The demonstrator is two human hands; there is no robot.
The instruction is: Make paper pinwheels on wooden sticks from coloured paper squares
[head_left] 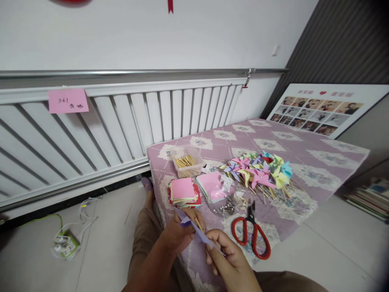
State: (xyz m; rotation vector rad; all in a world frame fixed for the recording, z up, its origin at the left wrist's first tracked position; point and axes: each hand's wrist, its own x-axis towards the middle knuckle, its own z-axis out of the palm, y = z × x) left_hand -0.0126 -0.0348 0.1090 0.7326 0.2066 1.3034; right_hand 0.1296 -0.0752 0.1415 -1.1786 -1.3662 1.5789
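Observation:
My left hand (183,230) is closed on a purple paper (199,232), which looks folded into a pinwheel shape, near the table's front edge. A thin wooden stick (199,225) shows beside the paper at my left fingers; whether they grip it is hard to see. With thumb and fingers, my right hand (226,255) pinches the paper's lower right part. To the right of that hand lie red-handled scissors (251,233). Just beyond the hands are a stack of square coloured papers (183,190) and a clear bag of small metal pieces (227,207).
A plastic box of wooden sticks (186,161) stands farther back beside more pink paper (211,182). Several finished pinwheels (261,170) lie piled to the right on the patterned tablecloth (291,148). A white radiator (170,113) runs behind; a power strip (68,245) with cables is on the floor.

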